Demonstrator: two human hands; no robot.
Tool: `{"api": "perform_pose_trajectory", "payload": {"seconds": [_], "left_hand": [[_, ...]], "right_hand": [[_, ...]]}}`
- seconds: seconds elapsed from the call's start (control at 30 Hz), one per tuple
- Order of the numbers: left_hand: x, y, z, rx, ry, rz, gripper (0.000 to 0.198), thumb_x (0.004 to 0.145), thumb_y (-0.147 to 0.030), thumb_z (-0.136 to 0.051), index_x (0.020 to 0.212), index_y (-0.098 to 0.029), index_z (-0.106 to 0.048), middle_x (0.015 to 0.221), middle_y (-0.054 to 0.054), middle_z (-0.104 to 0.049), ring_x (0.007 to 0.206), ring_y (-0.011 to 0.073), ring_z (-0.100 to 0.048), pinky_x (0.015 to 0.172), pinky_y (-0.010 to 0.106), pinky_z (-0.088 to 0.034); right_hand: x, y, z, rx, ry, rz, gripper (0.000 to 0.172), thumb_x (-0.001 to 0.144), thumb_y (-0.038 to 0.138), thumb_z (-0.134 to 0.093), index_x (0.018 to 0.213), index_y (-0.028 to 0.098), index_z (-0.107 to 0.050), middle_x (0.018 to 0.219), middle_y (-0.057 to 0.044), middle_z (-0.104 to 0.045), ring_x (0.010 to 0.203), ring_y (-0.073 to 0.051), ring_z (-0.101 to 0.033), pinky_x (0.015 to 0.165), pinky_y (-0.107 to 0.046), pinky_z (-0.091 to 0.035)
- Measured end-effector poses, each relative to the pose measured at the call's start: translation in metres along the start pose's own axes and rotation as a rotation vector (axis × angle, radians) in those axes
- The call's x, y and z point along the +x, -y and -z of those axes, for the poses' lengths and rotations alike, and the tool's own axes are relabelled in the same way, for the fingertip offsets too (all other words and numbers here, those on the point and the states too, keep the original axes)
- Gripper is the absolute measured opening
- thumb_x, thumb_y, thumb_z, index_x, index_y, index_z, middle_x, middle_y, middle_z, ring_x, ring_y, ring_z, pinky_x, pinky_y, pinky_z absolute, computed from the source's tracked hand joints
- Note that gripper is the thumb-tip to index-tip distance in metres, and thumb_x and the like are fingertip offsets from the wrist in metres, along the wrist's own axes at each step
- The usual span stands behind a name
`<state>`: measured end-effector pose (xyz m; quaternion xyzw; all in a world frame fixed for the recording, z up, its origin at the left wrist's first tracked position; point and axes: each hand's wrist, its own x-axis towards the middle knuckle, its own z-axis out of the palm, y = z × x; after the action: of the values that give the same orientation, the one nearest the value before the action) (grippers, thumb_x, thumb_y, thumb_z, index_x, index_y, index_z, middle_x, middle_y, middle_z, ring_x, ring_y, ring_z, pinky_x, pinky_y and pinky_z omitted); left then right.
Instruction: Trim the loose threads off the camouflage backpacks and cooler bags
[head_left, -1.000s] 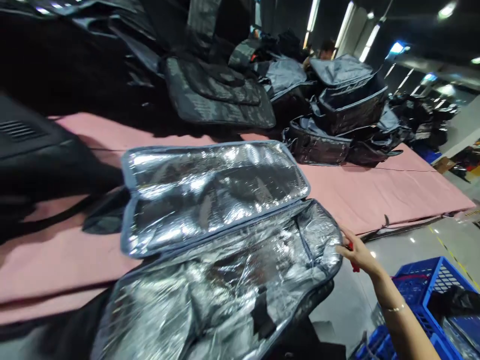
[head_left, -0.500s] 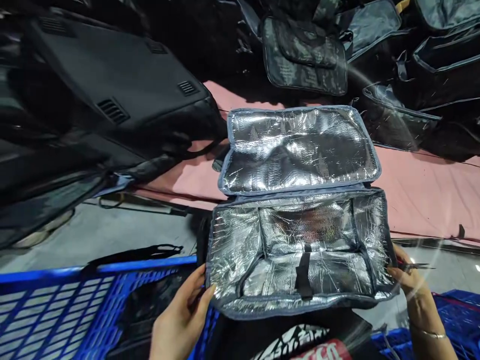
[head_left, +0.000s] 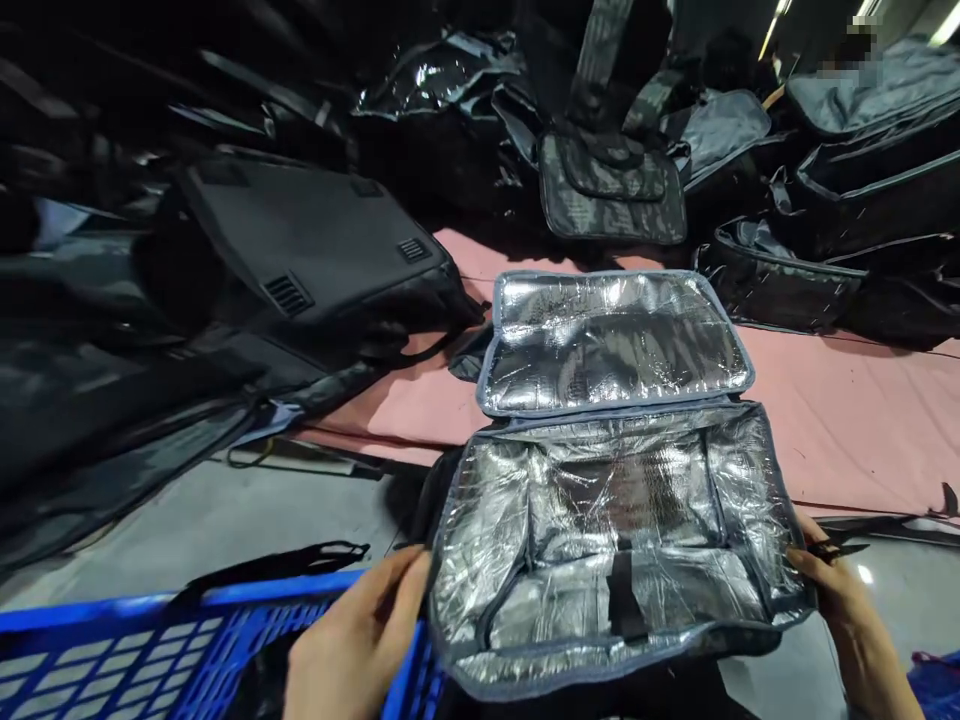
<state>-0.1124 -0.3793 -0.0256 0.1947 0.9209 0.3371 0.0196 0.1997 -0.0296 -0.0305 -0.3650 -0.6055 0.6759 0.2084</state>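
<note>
An insulated cooler bag [head_left: 622,560] with a silver foil lining hangs open before me, its foil-lined lid [head_left: 615,345] folded back onto the pink surface. A black strap crosses the inside of its base. My left hand [head_left: 360,635] is closed on the bag's left side, thumb at the rim and fingers behind. On the opposite side, my right hand [head_left: 844,595] pinches the right wall. A small dark pair of snips [head_left: 840,548] juts out from that same hand, its handles mostly hidden.
Beyond the bag runs a pink-covered table [head_left: 862,420]. Black bags [head_left: 322,245] lie at its left, and a camouflage bag [head_left: 613,185] with several open bags sits farther back. Blue plastic crates [head_left: 90,650] stand at the lower left and lower right.
The cooler bag sits lower and slightly farther right in view, along with its lid. The table and background bags also appear lower. Both hands have kept their grip.
</note>
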Motion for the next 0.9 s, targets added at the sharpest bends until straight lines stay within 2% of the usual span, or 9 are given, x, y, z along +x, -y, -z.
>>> {"api": "perform_pose_trajectory", "payload": {"seconds": [0.07,0.13,0.2,0.3,0.37,0.43,0.57,0.73,0.9], "left_hand": [[0.021,-0.021,0.007,-0.013,-0.065,-0.042,0.041,0.078,-0.053,-0.045,0.102,-0.025,-0.063,0.094,0.004,-0.071,0.077,0.0218,-0.067,0.068,0.03,-0.053],[0.048,-0.041,0.008,-0.042,-0.108,-0.097,0.047,0.079,-0.056,-0.043,0.109,-0.024,-0.06,0.105,0.006,-0.068,0.091,0.0244,-0.064,0.079,0.033,-0.051],[0.079,-0.059,0.004,-0.06,-0.026,-0.12,0.049,0.078,-0.059,-0.041,0.101,-0.023,-0.065,0.102,0.007,-0.069,0.096,0.0274,-0.062,0.083,0.036,-0.048],[0.122,-0.083,-0.012,-0.225,0.273,-0.035,0.052,0.075,-0.064,-0.043,0.072,-0.019,-0.069,0.076,0.007,-0.071,0.08,0.0291,-0.064,0.073,0.037,-0.05],[0.138,-0.098,-0.026,-0.419,0.35,0.001,0.05,0.071,-0.064,-0.051,0.064,-0.016,-0.066,0.064,0.006,-0.068,0.069,0.0273,-0.064,0.065,0.035,-0.05],[0.141,-0.11,-0.04,-0.545,0.3,-0.034,0.046,0.067,-0.06,-0.059,0.066,-0.015,-0.065,0.065,0.005,-0.067,0.069,0.0252,-0.063,0.064,0.034,-0.05],[0.12,-0.119,-0.061,-0.647,0.216,-0.141,0.042,0.068,-0.054,-0.061,0.083,-0.015,-0.064,0.085,0.006,-0.069,0.085,0.0242,-0.061,0.079,0.034,-0.048],[0.096,-0.106,-0.067,-0.711,0.177,-0.114,0.042,0.068,-0.049,-0.065,0.094,-0.017,-0.063,0.097,0.008,-0.068,0.095,0.0258,-0.059,0.091,0.04,-0.043],[0.09,-0.1,-0.064,-0.727,0.164,-0.103,0.042,0.065,-0.051,-0.067,0.09,-0.017,-0.065,0.096,0.007,-0.069,0.096,0.0279,-0.059,0.095,0.043,-0.041]], "right_hand": [[0.0,0.003,-0.003,0.01,0.006,-0.021,0.059,0.066,0.041,-0.07,0.122,0.024,-0.059,0.102,-0.009,-0.069,0.069,-0.023,-0.066,0.06,-0.032,-0.054],[-0.002,0.008,-0.005,-0.015,-0.004,-0.076,0.063,0.07,0.044,-0.068,0.127,0.022,-0.054,0.086,-0.006,-0.07,0.044,-0.015,-0.057,0.039,-0.026,-0.047],[-0.002,0.014,-0.005,-0.079,-0.087,-0.084,0.061,0.072,0.046,-0.066,0.126,0.021,-0.053,0.072,-0.002,-0.066,0.034,-0.011,-0.047,0.03,-0.023,-0.039],[0.002,0.026,-0.004,-0.212,-0.338,0.106,0.05,0.073,0.047,-0.067,0.113,0.019,-0.063,0.067,0.0,-0.062,0.053,-0.016,-0.058,0.046,-0.025,-0.051],[0.009,0.036,-0.004,-0.276,-0.468,0.254,0.04,0.074,0.046,-0.066,0.103,0.019,-0.066,0.075,-0.003,-0.065,0.072,-0.02,-0.064,0.062,-0.026,-0.055],[0.017,0.047,-0.009,-0.338,-0.484,0.331,0.033,0.074,0.045,-0.065,0.096,0.02,-0.067,0.083,-0.006,-0.068,0.076,-0.022,-0.065,0.065,-0.027,-0.054],[0.035,0.077,-0.04,-0.58,-0.297,0.488,0.017,0.08,0.029,-0.057,0.092,0.021,-0.066,0.086,-0.006,-0.068,0.076,-0.022,-0.064,0.067,-0.03,-0.052],[0.07,0.109,-0.093,-0.798,-0.116,0.795,0.025,0.079,0.01,-0.046,0.09,0.022,-0.065,0.085,-0.005,-0.065,0.08,-0.02,-0.061,0.07,-0.03,-0.048],[0.104,0.118,-0.122,-0.957,0.025,0.829,0.036,0.068,-0.001,-0.046,0.089,0.022,-0.065,0.089,-0.003,-0.064,0.082,-0.016,-0.06,0.07,-0.025,-0.045]]}}
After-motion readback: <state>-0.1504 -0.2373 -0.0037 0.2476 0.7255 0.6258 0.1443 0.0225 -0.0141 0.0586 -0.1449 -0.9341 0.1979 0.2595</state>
